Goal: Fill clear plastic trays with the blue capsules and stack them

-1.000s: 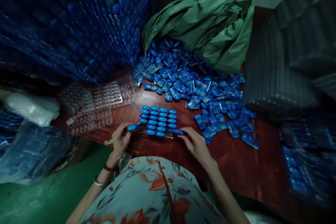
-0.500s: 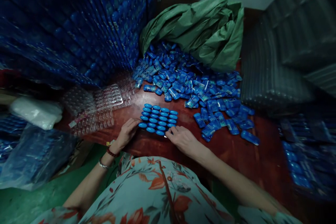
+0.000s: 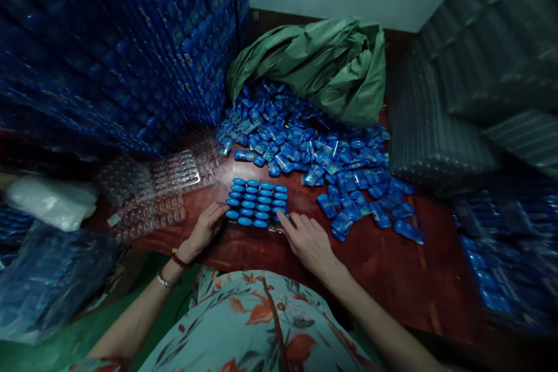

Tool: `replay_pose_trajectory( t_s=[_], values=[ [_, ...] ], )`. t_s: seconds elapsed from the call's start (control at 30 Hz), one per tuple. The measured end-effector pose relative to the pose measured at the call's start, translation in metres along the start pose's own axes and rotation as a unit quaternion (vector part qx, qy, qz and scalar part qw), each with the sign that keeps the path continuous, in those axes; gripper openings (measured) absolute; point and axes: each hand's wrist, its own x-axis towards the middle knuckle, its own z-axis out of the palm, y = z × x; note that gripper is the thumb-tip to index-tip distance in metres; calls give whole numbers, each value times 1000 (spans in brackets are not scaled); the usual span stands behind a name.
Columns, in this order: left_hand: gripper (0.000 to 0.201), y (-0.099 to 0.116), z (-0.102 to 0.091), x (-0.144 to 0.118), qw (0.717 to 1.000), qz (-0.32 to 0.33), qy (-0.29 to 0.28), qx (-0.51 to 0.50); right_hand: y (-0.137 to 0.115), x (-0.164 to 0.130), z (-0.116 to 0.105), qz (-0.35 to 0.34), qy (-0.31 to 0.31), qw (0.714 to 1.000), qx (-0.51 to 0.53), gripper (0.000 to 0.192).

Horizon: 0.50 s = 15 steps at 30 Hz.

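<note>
On the red table [image 3: 392, 279], the left hand [image 3: 208, 228] and right hand [image 3: 307, 238] rest loosely open, fingertips touching a tray [image 3: 256, 203] of glossy blue capsules in four rows, long axes running left-right; loose packets [image 3: 314, 154] lie beyond.

left hand [image 3: 208, 226], right hand [image 3: 307, 238], filled blue tray [image 3: 257, 203]

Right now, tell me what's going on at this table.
A person in a floral top has both hands at a clear tray filled with blue oval pieces on the red-brown table. The left hand rests against the tray's left edge, and the right hand touches its near right corner. Neither hand holds a loose piece. A pile of loose blue pieces spills from a green sack beyond, and empty clear trays lie to the left.
</note>
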Motion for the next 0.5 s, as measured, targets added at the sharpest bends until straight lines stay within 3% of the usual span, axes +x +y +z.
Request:
replay_pose_trajectory(
  t_s=[0.07, 0.17, 0.3, 0.4, 0.5],
  values=[
    [22, 3, 1, 2, 1000, -13, -1, -7, -13, 4, -3, 4, 50, 997, 55, 36],
    [20, 4, 6, 1, 999, -30, -1, -15, -41, 21, 2, -93, 95, 982, 134, 40],
    [19, -2, 14, -3, 999, -38, 19, 13, -68, 50, 22, -130, 58, 982, 124, 39],
    [18, -8, 17, -4, 999, -19, 19, 28, -72, 60, 27, -132, 43, 984, 111, 38],
    [19, -10, 13, -4, 1000, -4, 1, 25, -54, 53, 21, -127, 86, 979, 134, 33]
  ],
)
